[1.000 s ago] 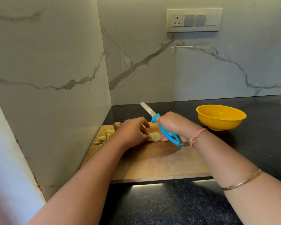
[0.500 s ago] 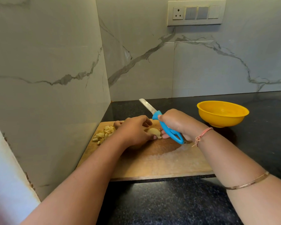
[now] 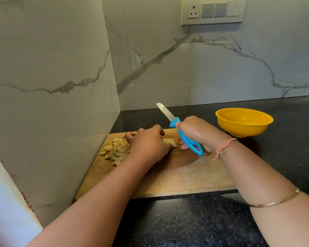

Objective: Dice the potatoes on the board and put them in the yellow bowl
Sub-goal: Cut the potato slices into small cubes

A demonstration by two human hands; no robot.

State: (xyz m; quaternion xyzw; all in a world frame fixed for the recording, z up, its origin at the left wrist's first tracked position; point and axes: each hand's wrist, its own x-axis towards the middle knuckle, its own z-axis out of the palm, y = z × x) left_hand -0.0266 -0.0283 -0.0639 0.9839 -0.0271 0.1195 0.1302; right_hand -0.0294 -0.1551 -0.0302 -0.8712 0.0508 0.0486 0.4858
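well, in the head view your left hand (image 3: 148, 143) is curled down on the pale potato piece (image 3: 169, 142) in the middle of the board (image 3: 185, 177), the diced pile (image 3: 115, 150) just beside it, the yellow bowl (image 3: 243, 122) apart at the right. your right hand (image 3: 198, 132) is wrapped round the knife (image 3: 184, 134) handle, blade angled up above the board. the piece looks firm, wet, likely slippery: pin it flat-side down, fingertips tucked back.
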